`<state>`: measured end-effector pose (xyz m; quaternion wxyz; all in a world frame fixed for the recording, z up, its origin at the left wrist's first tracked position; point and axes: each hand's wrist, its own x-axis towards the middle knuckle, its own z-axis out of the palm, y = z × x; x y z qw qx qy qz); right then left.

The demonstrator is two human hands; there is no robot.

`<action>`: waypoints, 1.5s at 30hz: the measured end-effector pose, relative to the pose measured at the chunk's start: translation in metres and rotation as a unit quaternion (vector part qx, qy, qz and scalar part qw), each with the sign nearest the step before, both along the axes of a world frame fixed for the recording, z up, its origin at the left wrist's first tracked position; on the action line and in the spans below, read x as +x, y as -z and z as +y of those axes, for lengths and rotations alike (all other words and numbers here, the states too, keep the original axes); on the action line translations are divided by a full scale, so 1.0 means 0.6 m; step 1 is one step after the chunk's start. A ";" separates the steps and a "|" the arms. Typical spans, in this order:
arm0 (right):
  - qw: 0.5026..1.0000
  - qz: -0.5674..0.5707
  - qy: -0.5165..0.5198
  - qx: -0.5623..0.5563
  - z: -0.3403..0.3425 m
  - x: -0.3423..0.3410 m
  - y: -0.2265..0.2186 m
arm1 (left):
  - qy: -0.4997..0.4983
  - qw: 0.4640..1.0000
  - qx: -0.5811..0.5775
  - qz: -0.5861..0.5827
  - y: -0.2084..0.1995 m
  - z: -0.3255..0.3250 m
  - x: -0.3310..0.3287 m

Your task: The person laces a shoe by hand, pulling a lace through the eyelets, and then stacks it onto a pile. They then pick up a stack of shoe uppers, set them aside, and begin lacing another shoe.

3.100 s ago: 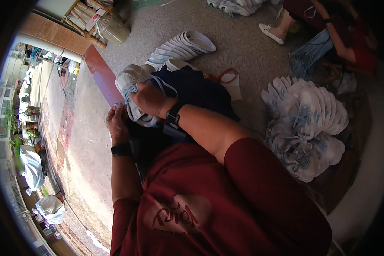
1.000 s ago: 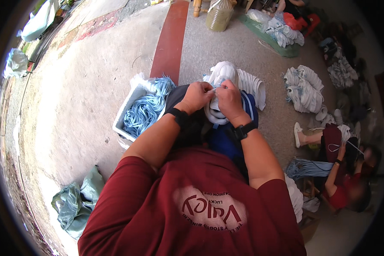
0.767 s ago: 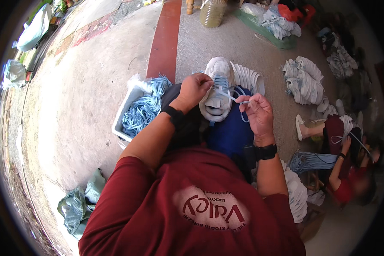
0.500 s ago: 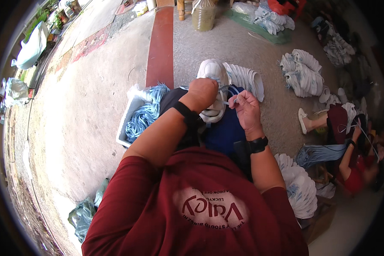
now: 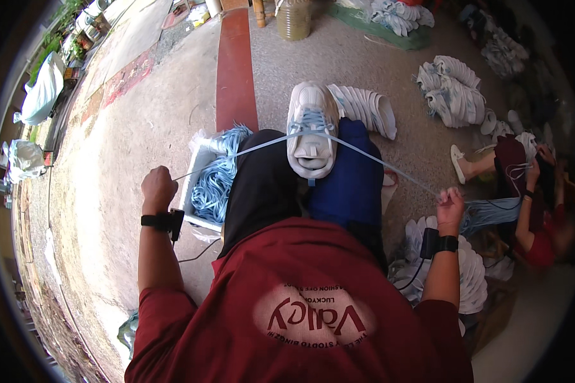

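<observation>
A white sneaker [image 5: 310,156] rests on my knees, toe pointing away, with a light blue shoelace [image 5: 313,119] threaded through its eyelets. The lace's two ends run taut out to either side. Out to the left, my left hand [image 5: 158,189] is closed on one end, beyond the box of laces. My right hand [image 5: 450,205] pinches the other end on the right, near a stack of shoe uppers. Both hands are well apart from the sneaker.
A white box [image 5: 186,203] of loose blue laces [image 5: 212,191] stands left of my legs. Nested white shoe uppers [image 5: 370,112] lie beyond my right knee, with more piles [image 5: 450,96] to the right. Another person [image 5: 533,223] sits at the right, handling laces.
Both hands have moved from the sneaker outward and back, one to each side, drawing the lace ends taut. The sneaker's laced front is now uncovered.
</observation>
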<state>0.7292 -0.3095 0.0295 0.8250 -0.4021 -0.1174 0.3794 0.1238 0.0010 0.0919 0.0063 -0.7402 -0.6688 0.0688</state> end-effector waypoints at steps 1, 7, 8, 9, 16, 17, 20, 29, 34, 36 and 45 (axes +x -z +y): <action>1.000 -0.001 0.001 -0.001 0.004 -0.003 0.006 | -0.014 1.000 -0.008 -0.025 0.010 -0.008 0.003; 0.833 -0.444 -0.139 -0.300 0.093 -0.087 -0.012 | 0.016 0.982 0.040 -0.186 0.103 -0.030 0.044; 0.751 -0.528 -0.157 -0.364 0.096 -0.102 -0.036 | 0.029 0.977 0.055 -0.204 0.107 -0.031 0.038; 0.655 -0.603 -0.172 -0.422 0.099 -0.108 -0.050 | 0.028 0.977 0.055 -0.206 0.108 -0.031 0.030; 0.595 -0.644 -0.178 -0.447 0.074 -0.081 -0.042 | -0.003 0.959 0.066 -0.274 0.137 -0.021 -0.038; 0.543 -0.731 -0.124 -0.394 0.082 -0.085 -0.034 | 0.001 0.959 0.065 -0.276 0.133 -0.019 -0.028; 0.575 -0.759 -0.050 -0.301 0.161 -0.124 -0.034 | 0.074 0.955 0.115 -0.264 0.113 -0.012 0.030; 0.827 -0.517 -0.103 -0.197 0.384 -0.304 -0.030 | 0.243 0.885 0.022 -0.396 0.033 0.006 0.334; 0.847 -0.482 -0.093 -0.205 0.398 -0.307 -0.016 | 0.213 0.833 -0.035 -0.510 0.039 0.009 0.371; 0.857 -0.466 -0.096 -0.199 0.401 -0.311 -0.013 | 0.191 0.815 -0.061 -0.544 0.046 0.012 0.377; 0.925 -0.330 -0.133 -0.137 0.400 -0.313 -0.012 | 0.071 0.620 -0.258 -0.737 0.057 0.017 0.395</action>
